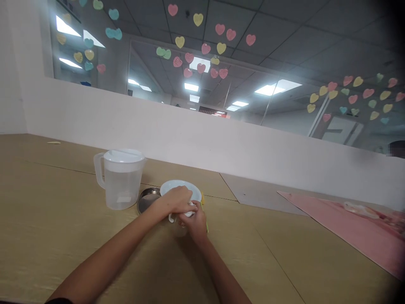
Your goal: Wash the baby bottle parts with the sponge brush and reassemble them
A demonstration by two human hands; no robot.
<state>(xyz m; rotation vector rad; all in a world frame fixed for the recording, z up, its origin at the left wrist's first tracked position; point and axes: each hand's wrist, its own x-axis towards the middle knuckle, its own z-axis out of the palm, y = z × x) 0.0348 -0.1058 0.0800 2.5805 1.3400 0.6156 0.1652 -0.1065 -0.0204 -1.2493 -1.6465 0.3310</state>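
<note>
In front of me both hands meet on a small object with a white top (190, 213) and a curved white piece (171, 218) at its left. Its lower part looks see-through, and its kind is not clear. My left hand (179, 198) is closed over the top. Around its side curls my right hand (196, 223), fingers closed. A pale blue-white plate (172, 184) lies just behind the hands, partly hidden by them. Left of it is a round metal dish (146, 201), partly behind my left forearm. Something yellow-green (207, 226) shows beside my right hand.
A clear plastic pitcher (122, 185) with a white lid stands at the left on the wooden table (72, 228). A pink mat (344, 223) with a plastic-wrapped item lies at the right. Behind runs a low white wall (190, 135) below a window with heart-shaped notes.
</note>
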